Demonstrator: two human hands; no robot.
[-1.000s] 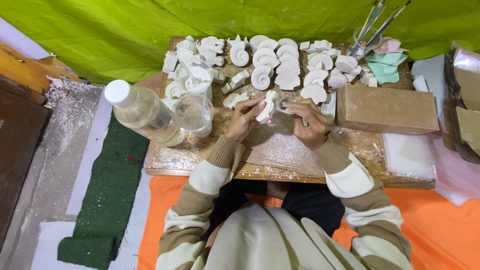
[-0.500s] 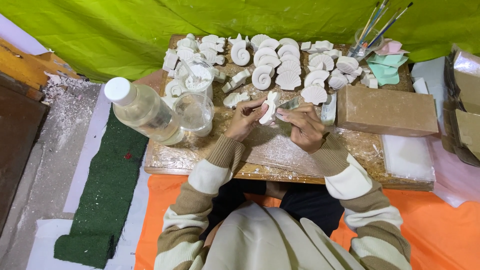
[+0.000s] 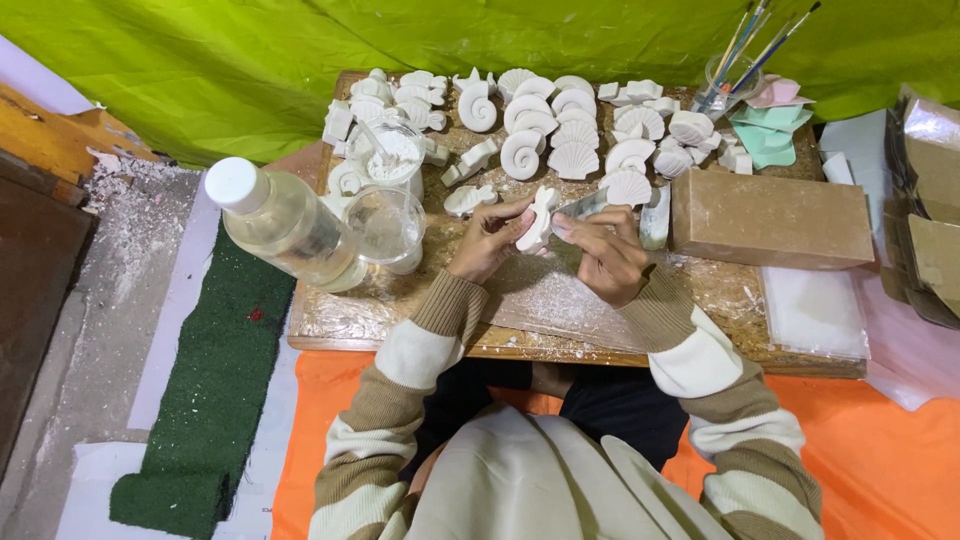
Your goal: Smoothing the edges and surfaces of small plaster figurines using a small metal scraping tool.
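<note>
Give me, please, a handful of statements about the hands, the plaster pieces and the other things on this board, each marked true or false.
1. The left hand holds a white plaster piece above the wooden board. True.
2. The right hand is empty. False: it holds a thin blade-like tool against the piece.
3. The clear plastic bottle has a red cap. False: the cap is white.
4. White shell-shaped casts lie at the far side of the board. True.
5. The brushes lie flat beside the brown block. False: they stand in a clear cup beyond it.
</note>
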